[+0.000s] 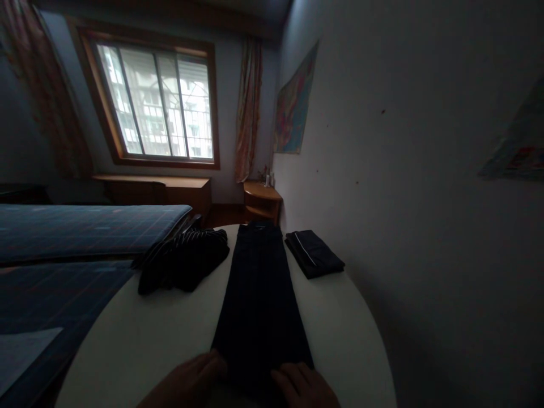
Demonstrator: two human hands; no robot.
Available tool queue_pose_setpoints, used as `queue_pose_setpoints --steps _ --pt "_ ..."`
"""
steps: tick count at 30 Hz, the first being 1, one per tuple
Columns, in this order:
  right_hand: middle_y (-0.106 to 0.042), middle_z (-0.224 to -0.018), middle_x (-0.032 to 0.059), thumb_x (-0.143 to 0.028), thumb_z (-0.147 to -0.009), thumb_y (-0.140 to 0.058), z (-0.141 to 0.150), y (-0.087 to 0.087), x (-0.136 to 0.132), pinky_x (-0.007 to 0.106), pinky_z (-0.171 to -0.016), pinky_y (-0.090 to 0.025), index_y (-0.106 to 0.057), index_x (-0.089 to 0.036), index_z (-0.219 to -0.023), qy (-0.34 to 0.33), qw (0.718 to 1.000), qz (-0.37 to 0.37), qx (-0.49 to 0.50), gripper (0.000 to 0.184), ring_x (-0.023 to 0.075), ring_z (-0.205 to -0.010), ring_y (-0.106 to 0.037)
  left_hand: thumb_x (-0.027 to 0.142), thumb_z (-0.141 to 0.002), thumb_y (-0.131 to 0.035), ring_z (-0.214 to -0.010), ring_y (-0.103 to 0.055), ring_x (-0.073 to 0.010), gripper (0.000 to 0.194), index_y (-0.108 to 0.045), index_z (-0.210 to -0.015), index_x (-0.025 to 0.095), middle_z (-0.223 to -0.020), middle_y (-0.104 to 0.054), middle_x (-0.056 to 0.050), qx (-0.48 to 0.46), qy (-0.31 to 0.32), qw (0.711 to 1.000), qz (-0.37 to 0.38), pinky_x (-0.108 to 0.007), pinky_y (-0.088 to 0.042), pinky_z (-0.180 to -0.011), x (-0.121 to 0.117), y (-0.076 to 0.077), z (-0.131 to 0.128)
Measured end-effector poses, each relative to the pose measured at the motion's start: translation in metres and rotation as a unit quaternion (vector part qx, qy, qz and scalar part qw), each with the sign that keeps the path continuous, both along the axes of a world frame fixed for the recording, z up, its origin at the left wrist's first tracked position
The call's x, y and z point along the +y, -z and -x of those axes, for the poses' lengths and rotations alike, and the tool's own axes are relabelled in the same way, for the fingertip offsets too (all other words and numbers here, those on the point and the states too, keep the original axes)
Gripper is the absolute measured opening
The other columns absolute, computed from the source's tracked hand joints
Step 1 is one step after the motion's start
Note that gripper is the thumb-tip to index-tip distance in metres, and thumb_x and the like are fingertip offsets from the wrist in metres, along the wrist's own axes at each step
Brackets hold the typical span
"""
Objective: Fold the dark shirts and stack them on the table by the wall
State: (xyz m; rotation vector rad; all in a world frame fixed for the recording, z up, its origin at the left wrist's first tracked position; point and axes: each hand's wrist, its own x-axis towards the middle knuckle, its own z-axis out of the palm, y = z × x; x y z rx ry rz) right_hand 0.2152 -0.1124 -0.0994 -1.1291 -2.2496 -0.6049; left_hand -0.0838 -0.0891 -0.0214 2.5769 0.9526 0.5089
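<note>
A long pair of dark trousers [260, 289] lies stretched out flat on the round white table [170, 334], the waistband end at the far side. At the near end, my left hand [191, 375] closes its fingers on the left edge of the cloth. My right hand [304, 384] has its fingers curled over the cloth's near right corner. Dim light hides the thumbs and the lowest part of the trousers. To the right of them rests a folded dark garment [315, 253] with a thin white stripe.
A crumpled heap of black clothes [187, 262] with some white stripes sits at the table's left edge. Beyond it is a bed with a blue plaid cover [85, 232]. A white wall [408, 226] runs along the right. A small corner shelf [262, 192] stands at the back.
</note>
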Motion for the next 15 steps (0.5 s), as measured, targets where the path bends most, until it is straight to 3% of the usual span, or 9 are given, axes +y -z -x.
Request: queue_pose_setpoints --steps 5,8,12,15 --pt "-0.073 -0.088 0.0013 -0.02 -0.091 -0.055 -0.008 -0.005 0.001 0.028 -0.066 -0.051 -0.066 -0.026 -0.098 0.015 1.0 0.0 0.023 0.015 0.0183 -0.074 -0.066 0.011 -0.081 -0.054 -0.11 -0.065 -0.021 0.054 -0.049 -0.131 0.032 -0.128 -0.064 -0.005 -0.024 -0.001 0.999 -0.024 -0.029 -0.054 -0.093 0.0 -0.001 0.006" --pt "-0.075 -0.095 0.0019 -0.02 -0.091 -0.056 -0.019 -0.01 -0.001 0.03 -0.073 -0.055 -0.068 -0.026 -0.099 0.007 1.0 0.016 0.006 0.015 0.0198 -0.082 -0.069 0.007 -0.077 -0.056 -0.115 -0.063 -0.0234 0.065 -0.048 -0.136 0.032 -0.131 -0.064 -0.005 -0.01 -0.025 0.999 -0.034 -0.034 -0.054 -0.096 0.007 0.004 0.011" --pt "-0.075 -0.11 0.0028 -0.02 -0.093 -0.054 -0.034 -0.017 -0.003 0.028 -0.078 -0.058 -0.069 -0.027 -0.111 -0.034 0.997 0.052 -0.044 0.024 0.0202 -0.095 -0.071 0.011 -0.079 -0.064 -0.131 -0.052 -0.0297 0.045 -0.067 -0.116 0.035 -0.144 -0.055 0.0 0.067 0.006 0.997 -0.022 -0.046 -0.048 -0.104 0.016 0.003 0.014" --pt "-0.074 -0.115 0.0017 -0.019 -0.095 -0.053 -0.04 -0.018 -0.004 0.026 -0.081 -0.058 -0.066 -0.028 -0.118 -0.08 0.991 0.087 -0.065 0.028 0.019 -0.102 -0.07 0.022 -0.09 -0.062 -0.131 -0.053 -0.0258 0.031 -0.068 -0.115 0.04 -0.139 -0.059 0.004 0.086 0.062 0.994 0.013 -0.045 -0.044 -0.109 0.014 -0.008 0.011"
